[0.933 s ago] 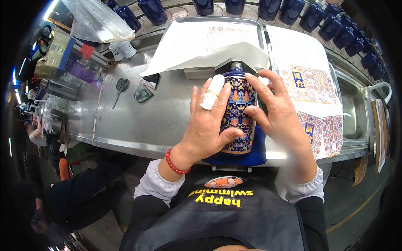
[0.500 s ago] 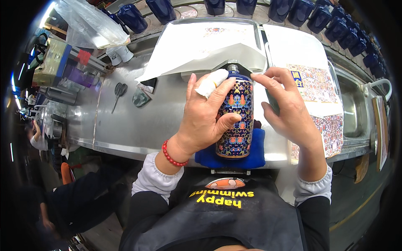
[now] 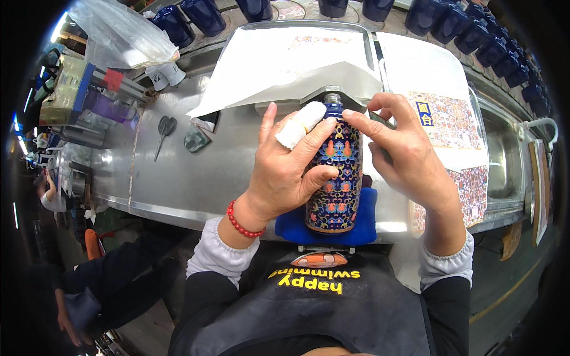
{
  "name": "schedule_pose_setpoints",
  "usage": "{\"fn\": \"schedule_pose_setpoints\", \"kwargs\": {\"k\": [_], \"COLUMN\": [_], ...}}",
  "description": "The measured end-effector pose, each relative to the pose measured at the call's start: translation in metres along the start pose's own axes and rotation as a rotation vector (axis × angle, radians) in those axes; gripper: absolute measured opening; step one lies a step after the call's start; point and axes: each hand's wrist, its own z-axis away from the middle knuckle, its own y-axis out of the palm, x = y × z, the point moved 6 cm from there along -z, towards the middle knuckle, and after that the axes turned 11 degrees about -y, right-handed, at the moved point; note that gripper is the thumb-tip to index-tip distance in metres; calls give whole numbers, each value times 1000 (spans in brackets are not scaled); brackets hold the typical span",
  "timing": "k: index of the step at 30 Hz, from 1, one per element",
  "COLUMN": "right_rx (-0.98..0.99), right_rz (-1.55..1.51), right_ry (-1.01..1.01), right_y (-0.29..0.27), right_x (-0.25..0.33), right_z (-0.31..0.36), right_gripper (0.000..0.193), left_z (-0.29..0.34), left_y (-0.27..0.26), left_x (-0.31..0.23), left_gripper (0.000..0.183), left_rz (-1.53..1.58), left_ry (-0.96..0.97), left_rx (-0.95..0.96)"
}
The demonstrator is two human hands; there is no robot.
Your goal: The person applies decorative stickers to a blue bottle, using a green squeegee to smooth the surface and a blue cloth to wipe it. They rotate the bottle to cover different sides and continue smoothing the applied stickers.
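Observation:
A dark blue bottle (image 3: 335, 184) with a colourful floral pattern rests on a folded blue cloth (image 3: 363, 221), its bare neck pointing away from me. My left hand (image 3: 282, 169) lies along the bottle's left side, fingers spread, with index fingertip and thumb against the patterned surface. One of its fingers is wrapped in white material (image 3: 303, 124). From the right, my right hand (image 3: 409, 151) reaches over with its index finger stretched to the bottle's shoulder below the neck. Its other fingers are loosely bent, with no object visible in them.
Patterned sheets (image 3: 445, 121) lie on the right beside a sink (image 3: 503, 154). White paper (image 3: 267, 65) covers a tray behind the bottle. Scissors (image 3: 163, 133) and a greenish flat piece (image 3: 195, 140) are on the metal counter. Several blue bottles (image 3: 449, 25) line the back.
My right index fingertip has come in to the left, onto the bottle's shoulder. My left hand remains on the bottle, with its fingertips slightly shifted. The view has shifted a little.

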Motion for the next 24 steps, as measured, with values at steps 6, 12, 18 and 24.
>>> {"fn": "schedule_pose_setpoints", "kwargs": {"k": [6,12,18,24], "right_rx": [3,-5,-10,-33], "right_rz": [46,52,49,53], "right_ry": [-27,-30,-17,-49], "right_y": [4,4,4,5], "right_x": [3,5,4,6], "right_z": [-3,-5,-4,-4], "right_gripper": [63,64,65,66], "left_z": [1,2,2,4], "left_y": [0,0,-1,-6], "left_x": [3,5,5,9], "left_gripper": [67,69,69,64], "left_rz": [56,86,119,144], "left_ry": [-6,-16,-36,-53], "left_rx": [-15,-24,-41,-65]}}
